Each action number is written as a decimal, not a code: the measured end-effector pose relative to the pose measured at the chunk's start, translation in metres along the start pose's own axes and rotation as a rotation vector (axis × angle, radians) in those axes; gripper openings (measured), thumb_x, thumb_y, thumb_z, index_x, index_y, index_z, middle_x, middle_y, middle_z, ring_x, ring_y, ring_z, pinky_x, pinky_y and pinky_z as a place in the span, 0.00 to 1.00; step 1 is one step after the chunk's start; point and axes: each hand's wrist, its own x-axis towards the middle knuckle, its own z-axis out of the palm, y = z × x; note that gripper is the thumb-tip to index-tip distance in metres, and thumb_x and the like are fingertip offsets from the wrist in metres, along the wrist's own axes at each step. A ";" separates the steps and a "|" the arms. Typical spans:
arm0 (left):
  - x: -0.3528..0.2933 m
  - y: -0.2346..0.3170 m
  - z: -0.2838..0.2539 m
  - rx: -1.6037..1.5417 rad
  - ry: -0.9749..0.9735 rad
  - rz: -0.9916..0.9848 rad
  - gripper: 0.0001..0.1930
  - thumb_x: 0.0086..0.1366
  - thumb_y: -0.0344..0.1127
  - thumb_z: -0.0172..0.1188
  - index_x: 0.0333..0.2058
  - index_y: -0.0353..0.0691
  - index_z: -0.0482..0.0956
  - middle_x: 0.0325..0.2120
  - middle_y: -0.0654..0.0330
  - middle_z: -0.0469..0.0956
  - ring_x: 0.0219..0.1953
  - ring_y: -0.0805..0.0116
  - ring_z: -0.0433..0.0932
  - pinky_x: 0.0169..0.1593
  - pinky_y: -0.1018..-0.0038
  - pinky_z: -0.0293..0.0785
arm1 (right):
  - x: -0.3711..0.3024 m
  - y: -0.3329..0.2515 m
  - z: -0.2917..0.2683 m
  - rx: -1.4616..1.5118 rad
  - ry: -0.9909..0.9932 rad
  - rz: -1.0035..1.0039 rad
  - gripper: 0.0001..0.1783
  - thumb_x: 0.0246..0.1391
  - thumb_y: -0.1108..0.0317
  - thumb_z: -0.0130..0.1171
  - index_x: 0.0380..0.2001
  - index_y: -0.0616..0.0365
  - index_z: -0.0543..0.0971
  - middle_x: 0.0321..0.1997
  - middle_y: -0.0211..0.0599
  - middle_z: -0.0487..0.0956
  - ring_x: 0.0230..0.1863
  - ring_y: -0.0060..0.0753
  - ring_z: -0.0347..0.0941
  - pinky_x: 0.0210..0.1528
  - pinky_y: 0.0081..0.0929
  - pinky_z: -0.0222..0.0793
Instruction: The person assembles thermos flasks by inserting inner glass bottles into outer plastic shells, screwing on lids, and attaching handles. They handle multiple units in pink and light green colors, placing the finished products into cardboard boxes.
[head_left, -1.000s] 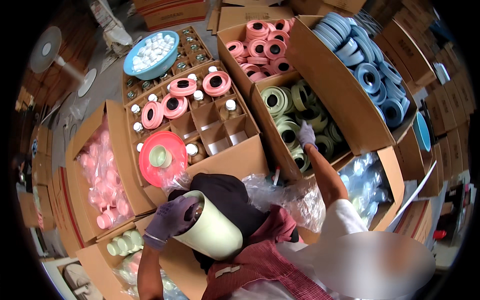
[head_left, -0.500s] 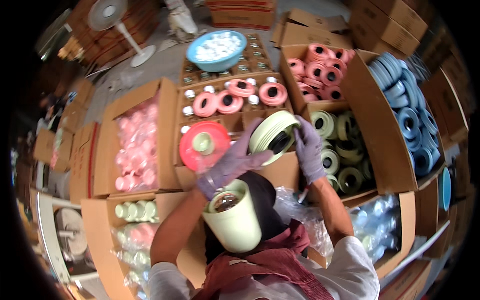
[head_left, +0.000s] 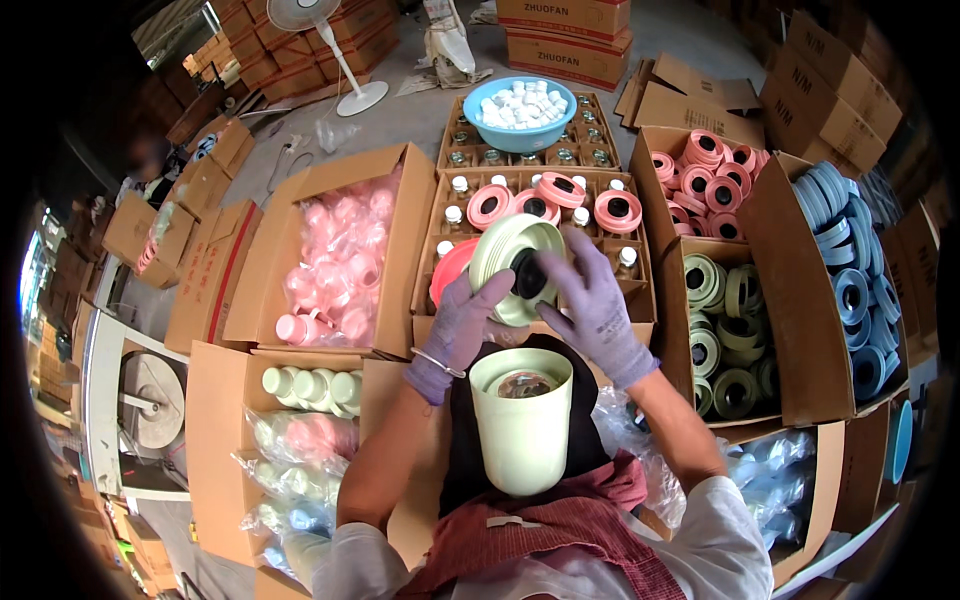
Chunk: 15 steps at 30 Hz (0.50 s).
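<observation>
Two gloved hands are apart from each other above the pale green canister point(head_left: 522, 432), with a pale green lid point(head_left: 510, 262) between them. The left hand point(head_left: 457, 333) grips the lid at its left edge, thumb across the front and its other fingers hidden behind. The right hand point(head_left: 602, 322) is blurred, fingers spread beside the opposite edge; whether it touches cannot be told. The lid, black at its centre, is steeply tilted beyond the canister's mouth and clear of it. The canister stands nearly upright and open, a shiny liner point(head_left: 526, 384) showing inside. To its right is a carton point(head_left: 670, 320) of matching green lids point(head_left: 738, 332); beyond it, pink lids point(head_left: 478, 208) lie over white-capped bottles point(head_left: 627, 258).

The step in hand looks like readying the lid. The next move calls for a settled right-hand hold on its rim; bringing it to the canister's mouth would need it levelled.
</observation>
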 end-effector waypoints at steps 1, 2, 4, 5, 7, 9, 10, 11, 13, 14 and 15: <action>-0.005 0.003 -0.001 -0.044 -0.056 -0.040 0.18 0.66 0.39 0.58 0.51 0.35 0.73 0.43 0.60 0.77 0.41 0.70 0.80 0.36 0.74 0.82 | 0.005 0.006 0.007 -0.106 -0.058 -0.195 0.30 0.46 0.69 0.61 0.56 0.39 0.72 0.60 0.52 0.66 0.54 0.56 0.70 0.54 0.42 0.72; -0.009 0.006 -0.004 -0.088 -0.110 -0.081 0.18 0.67 0.39 0.58 0.51 0.35 0.73 0.44 0.59 0.77 0.42 0.69 0.80 0.36 0.74 0.82 | 0.006 0.008 0.010 -0.137 -0.131 -0.369 0.27 0.46 0.71 0.59 0.53 0.41 0.73 0.57 0.52 0.66 0.51 0.54 0.71 0.52 0.43 0.73; -0.013 0.005 -0.008 0.005 -0.157 0.015 0.20 0.64 0.34 0.61 0.53 0.36 0.71 0.50 0.58 0.72 0.50 0.67 0.77 0.48 0.74 0.79 | 0.005 0.011 0.013 -0.026 -0.237 -0.306 0.24 0.48 0.73 0.58 0.51 0.44 0.74 0.55 0.53 0.67 0.47 0.54 0.72 0.49 0.42 0.74; -0.016 0.004 -0.003 -0.066 -0.162 0.104 0.22 0.63 0.33 0.62 0.54 0.36 0.71 0.51 0.58 0.71 0.51 0.67 0.75 0.52 0.73 0.77 | 0.007 0.007 0.019 0.200 -0.248 -0.082 0.23 0.51 0.72 0.58 0.53 0.49 0.72 0.55 0.50 0.69 0.47 0.50 0.73 0.48 0.40 0.74; -0.019 0.004 0.016 -0.204 -0.179 0.198 0.32 0.57 0.32 0.68 0.60 0.40 0.68 0.59 0.57 0.66 0.59 0.64 0.68 0.63 0.68 0.66 | 0.014 -0.005 0.028 0.731 -0.100 0.362 0.23 0.56 0.70 0.57 0.55 0.57 0.69 0.55 0.44 0.72 0.47 0.42 0.75 0.48 0.35 0.74; -0.008 0.000 0.009 0.741 -0.043 0.768 0.39 0.53 0.37 0.72 0.64 0.45 0.65 0.64 0.56 0.61 0.64 0.63 0.61 0.64 0.65 0.64 | 0.022 -0.013 0.023 1.778 -0.179 1.106 0.22 0.62 0.71 0.51 0.60 0.59 0.66 0.56 0.34 0.75 0.52 0.28 0.75 0.52 0.31 0.74; -0.007 0.003 0.007 0.778 -0.085 0.783 0.38 0.55 0.39 0.71 0.64 0.44 0.65 0.63 0.56 0.63 0.63 0.64 0.63 0.62 0.65 0.65 | 0.003 0.004 0.028 1.456 -0.286 0.601 0.24 0.61 0.68 0.54 0.60 0.59 0.66 0.56 0.33 0.75 0.52 0.28 0.75 0.51 0.29 0.74; -0.005 0.005 0.006 0.809 -0.130 0.802 0.37 0.56 0.40 0.69 0.64 0.42 0.65 0.61 0.55 0.65 0.61 0.64 0.65 0.61 0.65 0.67 | -0.016 0.021 0.032 1.101 -0.204 0.179 0.27 0.59 0.65 0.58 0.60 0.59 0.66 0.56 0.33 0.75 0.51 0.28 0.75 0.51 0.28 0.75; -0.016 0.002 -0.001 0.580 -0.166 0.585 0.35 0.60 0.42 0.66 0.63 0.40 0.65 0.58 0.55 0.68 0.57 0.65 0.70 0.58 0.65 0.70 | -0.010 0.020 0.029 0.935 -0.297 0.073 0.31 0.55 0.58 0.62 0.59 0.59 0.66 0.54 0.35 0.76 0.49 0.27 0.76 0.46 0.24 0.76; -0.020 -0.003 -0.003 0.304 -0.172 0.359 0.33 0.62 0.43 0.64 0.63 0.39 0.65 0.56 0.56 0.70 0.53 0.66 0.74 0.56 0.65 0.72 | -0.007 0.019 0.023 0.944 -0.401 0.289 0.33 0.54 0.53 0.62 0.59 0.57 0.67 0.53 0.38 0.75 0.47 0.29 0.76 0.43 0.23 0.76; -0.011 -0.021 -0.023 0.523 0.042 0.382 0.27 0.66 0.40 0.58 0.60 0.35 0.66 0.48 0.57 0.74 0.41 0.70 0.80 0.47 0.69 0.79 | 0.005 0.007 0.012 0.948 -0.499 0.504 0.35 0.53 0.49 0.62 0.59 0.56 0.67 0.52 0.41 0.75 0.46 0.30 0.76 0.41 0.22 0.76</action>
